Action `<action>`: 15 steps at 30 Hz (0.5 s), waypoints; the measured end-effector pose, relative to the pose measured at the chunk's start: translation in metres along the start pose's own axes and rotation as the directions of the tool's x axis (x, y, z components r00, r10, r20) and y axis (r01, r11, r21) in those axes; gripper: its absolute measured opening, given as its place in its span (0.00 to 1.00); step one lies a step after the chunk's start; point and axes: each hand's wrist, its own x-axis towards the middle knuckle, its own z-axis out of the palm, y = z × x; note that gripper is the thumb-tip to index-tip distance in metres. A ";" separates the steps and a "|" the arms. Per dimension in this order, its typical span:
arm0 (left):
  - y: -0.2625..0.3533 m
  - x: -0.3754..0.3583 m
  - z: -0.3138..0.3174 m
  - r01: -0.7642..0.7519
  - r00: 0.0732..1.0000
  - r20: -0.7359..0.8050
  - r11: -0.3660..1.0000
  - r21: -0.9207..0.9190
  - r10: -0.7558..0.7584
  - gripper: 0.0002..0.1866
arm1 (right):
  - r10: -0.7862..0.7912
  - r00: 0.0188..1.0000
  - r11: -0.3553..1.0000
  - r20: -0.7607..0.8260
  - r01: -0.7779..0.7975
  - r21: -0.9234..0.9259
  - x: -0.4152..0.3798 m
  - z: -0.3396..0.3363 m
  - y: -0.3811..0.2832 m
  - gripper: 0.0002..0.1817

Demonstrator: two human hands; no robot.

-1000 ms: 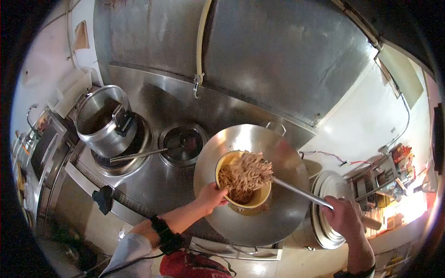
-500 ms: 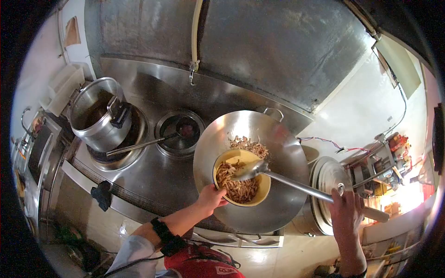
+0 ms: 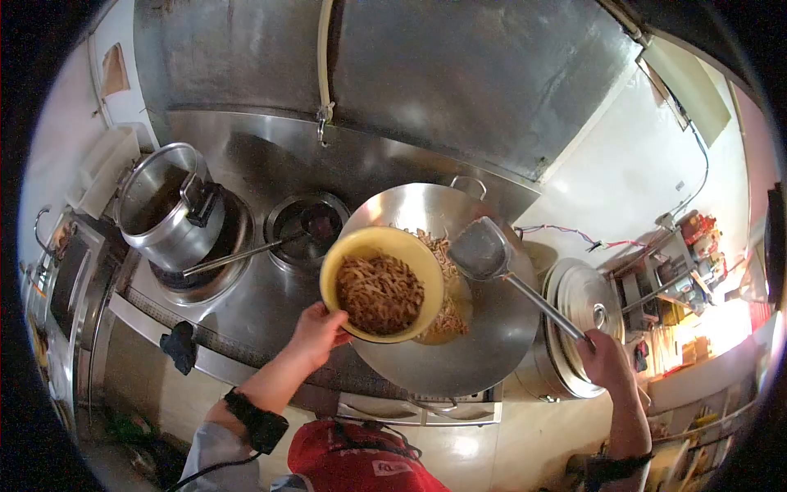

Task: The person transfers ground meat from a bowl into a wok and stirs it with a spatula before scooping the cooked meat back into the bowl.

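My left hand (image 3: 318, 334) grips the rim of a yellow bowl (image 3: 373, 239) on its near left side. Brown shredded meat strips (image 3: 381, 293) fill much of the bowl, which hovers over the left part of a large steel wok (image 3: 484, 357). More strips (image 3: 443, 320) lie in the wok, partly hidden behind the bowl. My right hand (image 3: 608, 361) is wrapped round the handle of a wok spatula (image 3: 481, 250). The spatula's blade is raised above the wok's right half, apart from the bowl.
Left of the wok, a ladle (image 3: 238, 259) rests across a round burner well (image 3: 279, 261). A tall metal pot (image 3: 176, 238) stands farther left. Stacked metal lids (image 3: 586, 299) sit to the right. A tap (image 3: 325, 131) hangs at the back, and a black cloth (image 3: 179, 344) lies on the front edge.
The spatula blade has come out of the bowl and swung up and right over the wok. My left hand has shifted the bowl left and upward in view.
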 end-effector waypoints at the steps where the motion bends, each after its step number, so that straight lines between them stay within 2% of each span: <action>1: 0.003 -0.006 -0.008 -0.044 0.999 -0.003 0.999 -0.017 0.044 0.12 | -0.076 0.997 0.996 -0.027 0.075 -0.040 0.009 0.010 0.006 0.13; 2: 0.003 -0.009 -0.019 -0.035 0.999 -0.003 0.999 -0.012 0.035 0.12 | -0.071 0.997 0.997 -0.018 0.070 -0.038 0.018 0.020 0.010 0.13; 4: 0.004 -0.014 -0.040 -0.087 0.994 -0.082 0.991 -0.098 0.079 0.11 | -0.068 0.983 0.992 0.173 0.085 -0.092 0.038 0.030 0.012 0.17; 5: 0.007 -0.021 -0.049 -0.083 0.994 -0.084 0.991 -0.100 0.075 0.11 | -0.069 0.982 0.992 0.177 0.086 -0.094 0.045 0.029 0.009 0.17; 7: 0.013 -0.036 -0.068 -0.127 0.978 -0.177 0.986 -0.105 0.107 0.10 | -0.016 0.913 0.951 0.407 0.139 -0.275 0.056 0.027 0.002 0.20; 8: 0.006 -0.043 -0.083 -0.109 0.980 -0.179 0.989 -0.104 0.089 0.10 | -0.010 0.906 0.951 0.423 0.139 -0.276 0.054 0.027 0.003 0.20; 10: -0.009 -0.047 -0.116 -0.238 0.940 -0.272 0.967 -0.092 0.205 0.09 | 0.026 0.780 0.887 0.626 0.271 -0.375 0.058 0.024 0.006 0.23; 11: -0.019 -0.047 -0.137 -0.229 0.942 -0.273 0.969 -0.094 0.196 0.09 | 0.030 0.774 0.885 0.632 0.273 -0.377 0.057 0.018 0.003 0.23; 13: -0.043 -0.042 -0.178 -0.272 0.894 -0.408 0.947 -0.172 0.183 0.08 | 0.300 0.447 0.846 0.843 0.283 -0.451 0.058 0.009 -0.012 0.23; 14: -0.045 -0.047 -0.183 -0.268 0.894 -0.411 0.947 -0.176 0.176 0.08 | 0.284 0.413 0.877 0.865 0.253 -0.409 0.056 0.013 -0.005 0.22; 15: -0.045 -0.053 -0.188 -0.261 0.861 -0.481 0.954 -0.146 0.162 0.08 | 0.266 0.381 0.904 0.885 0.220 -0.367 0.046 0.021 0.003 0.22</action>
